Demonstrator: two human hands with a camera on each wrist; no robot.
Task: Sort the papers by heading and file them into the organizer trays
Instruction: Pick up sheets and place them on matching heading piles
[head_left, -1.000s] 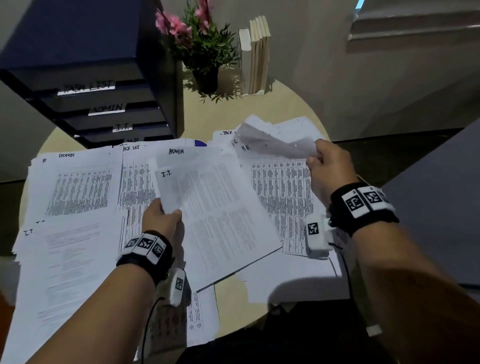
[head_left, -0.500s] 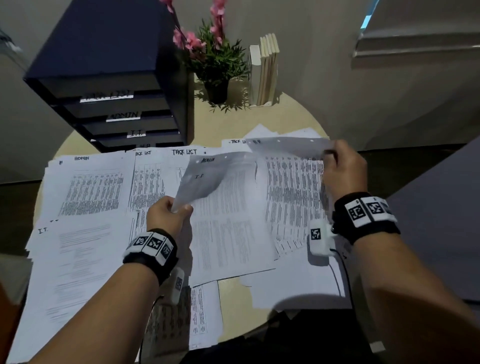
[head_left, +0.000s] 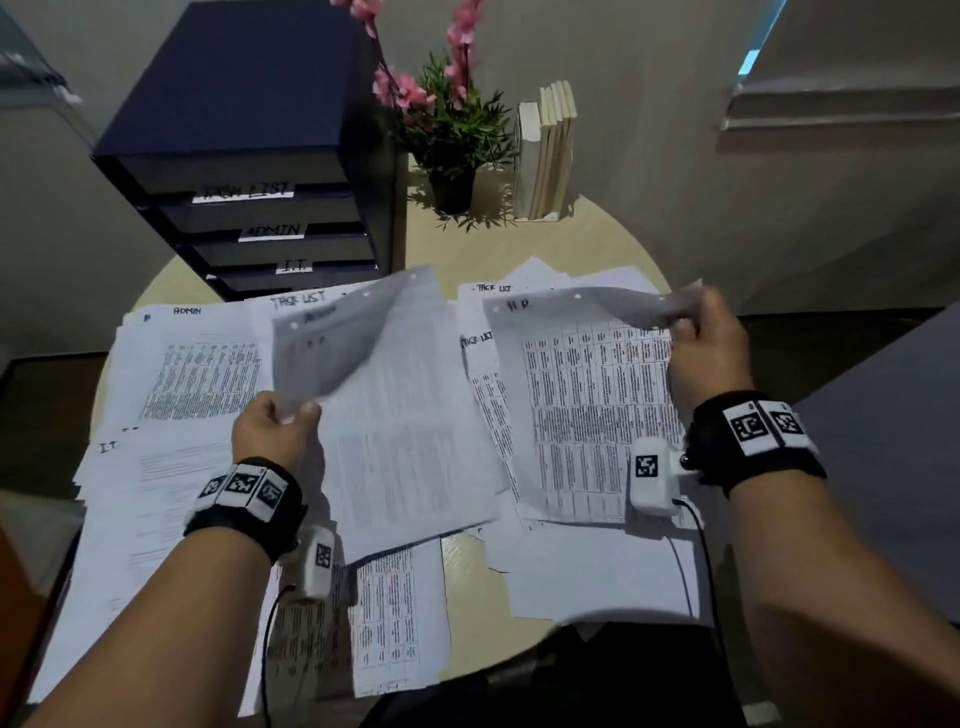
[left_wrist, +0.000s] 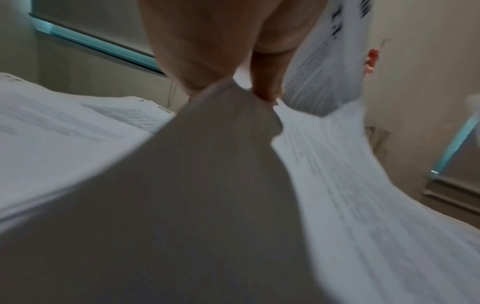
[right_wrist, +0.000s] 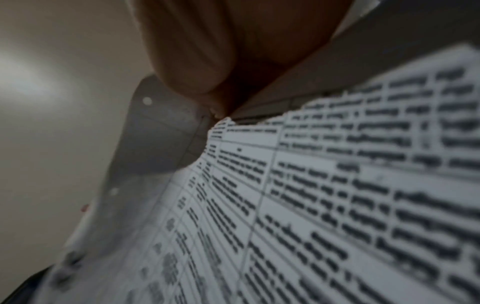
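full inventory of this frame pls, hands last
organizer: 1, dark blue, back left of table; tray labels TASK LIST, ADMIN, I.T.
table: 1, round, tan
papers: many, white, spread across table
plant: 1, green with pink flowers, right of organizer
books: several, pale, upright right of plant
left hand: pinches lifted sheet
right hand: pinches top corner of H.R. sheet

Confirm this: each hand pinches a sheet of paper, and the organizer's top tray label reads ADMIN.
Wrong on the label. The head view shows the organizer top tray label reads TASK LIST; ADMIN sits below it. The left hand and right hand do each pinch a sheet.
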